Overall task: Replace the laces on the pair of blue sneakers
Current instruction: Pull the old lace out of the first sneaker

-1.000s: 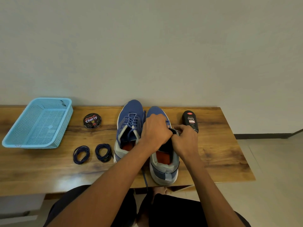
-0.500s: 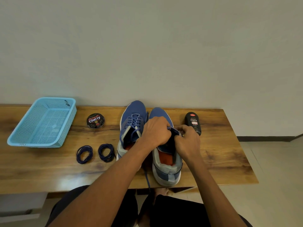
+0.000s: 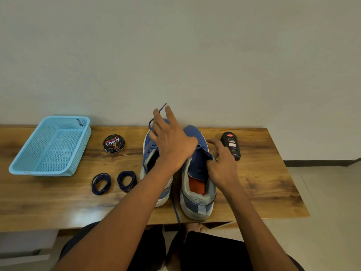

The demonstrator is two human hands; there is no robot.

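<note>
Two blue sneakers stand side by side, toes toward the wall, on the wooden table (image 3: 263, 192). The right sneaker (image 3: 197, 173) shows its orange insole and bare tongue. My right hand (image 3: 222, 165) grips its right eyelet edge. My left hand (image 3: 170, 141) is raised over the left sneaker (image 3: 149, 159) and pinches a dark blue lace (image 3: 162, 109), whose end sticks up above my fingers. Another stretch of the lace (image 3: 175, 210) hangs between the shoes over the front table edge. Two coiled dark blue laces (image 3: 101, 183) (image 3: 127, 180) lie left of the shoes.
A light blue plastic basket (image 3: 39, 174) sits at the table's far left. A round Cherry polish tin (image 3: 114, 143) lies behind the coils. A black Cherry polish bottle (image 3: 231, 145) rests right of the sneakers, close to my right fingers. My knees are under the front edge.
My left hand has lifted up and away from the right sneaker, drawing the lace out with it. My right hand has stayed on the shoe's right side.
</note>
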